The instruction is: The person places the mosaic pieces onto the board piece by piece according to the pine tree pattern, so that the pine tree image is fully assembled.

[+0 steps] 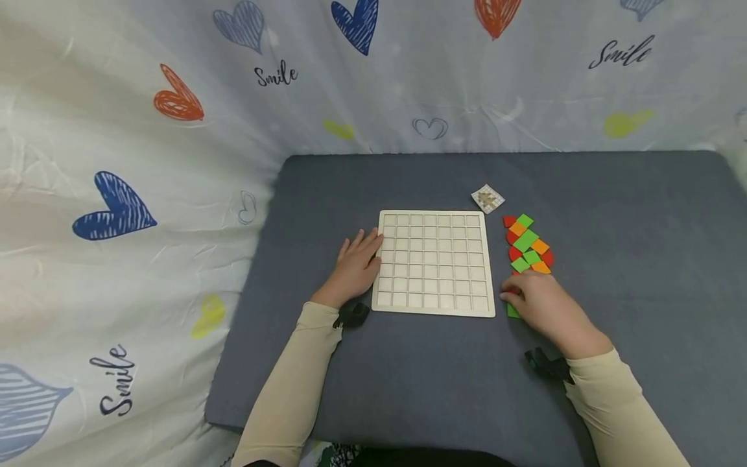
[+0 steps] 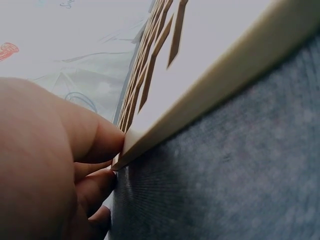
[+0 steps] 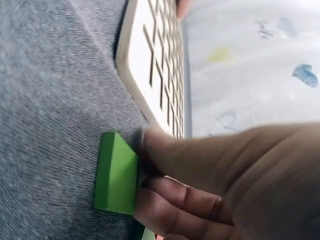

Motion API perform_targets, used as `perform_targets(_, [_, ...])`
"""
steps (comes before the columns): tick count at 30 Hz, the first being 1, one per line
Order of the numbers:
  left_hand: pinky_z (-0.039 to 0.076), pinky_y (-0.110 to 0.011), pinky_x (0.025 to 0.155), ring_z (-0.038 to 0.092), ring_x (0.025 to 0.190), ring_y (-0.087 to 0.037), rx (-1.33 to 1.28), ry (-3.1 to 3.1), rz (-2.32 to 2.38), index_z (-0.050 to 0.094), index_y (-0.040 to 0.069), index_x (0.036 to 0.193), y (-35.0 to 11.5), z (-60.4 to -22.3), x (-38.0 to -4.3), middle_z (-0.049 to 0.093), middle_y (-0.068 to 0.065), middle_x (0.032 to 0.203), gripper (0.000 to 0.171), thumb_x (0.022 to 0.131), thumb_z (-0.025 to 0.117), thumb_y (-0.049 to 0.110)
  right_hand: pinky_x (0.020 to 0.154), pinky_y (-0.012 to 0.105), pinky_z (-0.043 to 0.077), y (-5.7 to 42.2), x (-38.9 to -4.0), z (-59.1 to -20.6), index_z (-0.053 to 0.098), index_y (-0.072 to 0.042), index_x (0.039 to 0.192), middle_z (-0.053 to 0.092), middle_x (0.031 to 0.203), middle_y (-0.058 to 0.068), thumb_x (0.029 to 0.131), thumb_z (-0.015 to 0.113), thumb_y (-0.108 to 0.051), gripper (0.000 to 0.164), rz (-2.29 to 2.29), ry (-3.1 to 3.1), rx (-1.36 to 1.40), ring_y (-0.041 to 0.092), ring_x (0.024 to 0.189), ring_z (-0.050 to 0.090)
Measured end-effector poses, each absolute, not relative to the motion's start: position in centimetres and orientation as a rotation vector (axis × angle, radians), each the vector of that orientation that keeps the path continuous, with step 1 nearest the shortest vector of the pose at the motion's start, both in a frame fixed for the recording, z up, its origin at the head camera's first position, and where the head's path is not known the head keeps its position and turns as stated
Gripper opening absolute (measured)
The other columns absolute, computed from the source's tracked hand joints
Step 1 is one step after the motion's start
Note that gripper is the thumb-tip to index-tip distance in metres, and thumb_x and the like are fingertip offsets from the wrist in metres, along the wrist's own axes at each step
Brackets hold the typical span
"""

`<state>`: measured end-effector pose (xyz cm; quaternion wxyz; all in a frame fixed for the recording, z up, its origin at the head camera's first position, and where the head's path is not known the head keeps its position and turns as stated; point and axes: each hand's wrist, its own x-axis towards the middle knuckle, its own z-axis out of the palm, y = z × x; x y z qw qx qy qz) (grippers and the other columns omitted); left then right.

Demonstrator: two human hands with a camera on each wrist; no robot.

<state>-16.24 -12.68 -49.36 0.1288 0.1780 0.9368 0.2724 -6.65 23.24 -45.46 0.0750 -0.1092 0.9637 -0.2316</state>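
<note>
Nearest you, a green tile (image 3: 122, 182) lies just beside your right hand's (image 1: 548, 308) bent fingers, on their near side; whether thumb and fingers pinch a piece, you cannot tell. To that hand's left sits the grid board (image 1: 434, 263), its left edge touched by your left hand (image 1: 354, 267), fingers extended. Beyond your right hand, coloured tiles (image 1: 526, 240) string lengthwise away from you.

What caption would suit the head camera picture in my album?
Left hand touching the edge of a pale gridded board, right hand at bright tiles on a grey table.
</note>
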Motion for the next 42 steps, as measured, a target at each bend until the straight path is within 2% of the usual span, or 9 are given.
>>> perform_targets(8, [-0.007, -0.047, 0.131, 0.003, 0.164, -0.022, 0.513, 2.720, 0.811, 0.029, 0.018, 0.168, -12.9, -49.4, -16.2, 0.017, 0.000, 0.175, 0.055, 0.114, 0.038, 0.028, 0.074, 0.049, 0.060, 23.4, -6.9, -45.4, 0.081, 0.001, 0.106, 0.078, 0.093, 0.013, 0.093, 0.077, -0.003, 0.014, -0.711, 2.968, -0.397, 0.027, 0.081, 0.069])
perform_targets(12, [-0.009, -0.047, 0.131, 0.002, 0.164, -0.022, 0.530, 2.714, 0.805, 0.028, 0.018, 0.168, -13.0, -49.4, -16.3, 0.016, -0.001, 0.175, 0.056, 0.114, 0.039, 0.029, 0.063, 0.040, 0.056, 22.9, -7.6, -44.9, 0.080, 0.005, 0.113, 0.078, 0.095, 0.019, 0.094, 0.077, -0.004, 0.021, -0.758, 3.010, -0.344, 0.025, 0.072, 0.065])
perform_targets(15, [-0.009, -0.046, 0.131, 0.001, 0.164, -0.023, 0.549, 2.711, 0.785, 0.026, 0.017, 0.169, -13.1, -49.5, -16.4, 0.015, -0.001, 0.176, 0.060, 0.114, 0.044, 0.032, 0.055, 0.031, 0.047, 22.4, -8.4, -44.4, 0.078, 0.006, 0.116, 0.078, 0.094, 0.020, 0.094, 0.077, -0.004, 0.024, -0.807, 3.033, -0.339, 0.020, 0.065, 0.059])
perform_targets(22, [-0.010, -0.047, 0.131, -0.002, 0.164, -0.024, 0.588, 2.691, 0.745, 0.023, 0.016, 0.169, -13.2, -49.7, -16.4, 0.013, -0.002, 0.176, 0.068, 0.111, 0.051, 0.039, 0.056, 0.033, 0.048, 20.6, -10.4, -43.7, 0.083, -0.004, 0.109, 0.079, 0.100, 0.016, 0.092, 0.079, -0.005, 0.018, -0.812, 3.115, -0.362, 0.022, 0.070, 0.065])
perform_targets(24, [-0.009, -0.047, 0.131, -0.001, 0.164, -0.024, 0.588, 2.689, 0.752, 0.023, 0.016, 0.169, -13.2, -49.7, -16.4, 0.013, -0.002, 0.176, 0.069, 0.111, 0.052, 0.040, 0.050, 0.032, 0.043, 19.9, -11.2, -43.6, 0.084, -0.005, 0.109, 0.080, 0.100, 0.015, 0.093, 0.079, -0.006, 0.017, -0.800, 3.122, -0.366, 0.022, 0.062, 0.061])
perform_targets(28, [-0.008, -0.048, 0.131, 0.000, 0.164, -0.024, 0.588, 2.693, 0.763, 0.026, 0.016, 0.168, -13.3, -49.6, -16.5, 0.014, -0.002, 0.176, 0.069, 0.110, 0.054, 0.040, 0.046, 0.030, 0.038, 18.5, -13.0, -43.4, 0.085, -0.006, 0.109, 0.080, 0.100, 0.016, 0.094, 0.079, -0.009, 0.016, -0.786, 3.128, -0.388, 0.021, 0.059, 0.059])
perform_targets(31, [-0.009, -0.049, 0.131, -0.001, 0.164, -0.025, 0.597, 2.691, 0.751, 0.026, 0.017, 0.168, -13.4, -49.6, -16.5, 0.014, -0.002, 0.176, 0.068, 0.111, 0.053, 0.041, 0.046, 0.030, 0.039, 17.6, -14.2, -43.5, 0.085, -0.007, 0.108, 0.080, 0.103, 0.017, 0.095, 0.079, -0.009, 0.015, -0.791, 3.134, -0.399, 0.022, 0.061, 0.060])
perform_targets(39, [-0.009, -0.050, 0.131, -0.002, 0.164, -0.026, 0.610, 2.689, 0.746, 0.031, 0.020, 0.167, -13.4, -49.3, -16.4, 0.015, -0.002, 0.176, 0.064, 0.111, 0.054, 0.040, 0.043, 0.031, 0.030, 16.2, -16.7, -44.1, 0.085, -0.010, 0.108, 0.080, 0.101, 0.015, 0.096, 0.077, -0.011, 0.015, -0.850, 3.112, -0.367, 0.018, 0.050, 0.047])
perform_targets(42, [-0.009, -0.050, 0.131, -0.002, 0.164, -0.026, 0.627, 2.687, 0.730, 0.033, 0.022, 0.167, -13.4, -49.3, -16.5, 0.014, -0.002, 0.176, 0.062, 0.111, 0.053, 0.041, 0.045, 0.032, 0.032, 15.9, -17.6, -44.6, 0.085, -0.011, 0.109, 0.080, 0.102, 0.014, 0.097, 0.075, -0.012, 0.016, -0.857, 3.091, -0.343, 0.021, 0.054, 0.051])
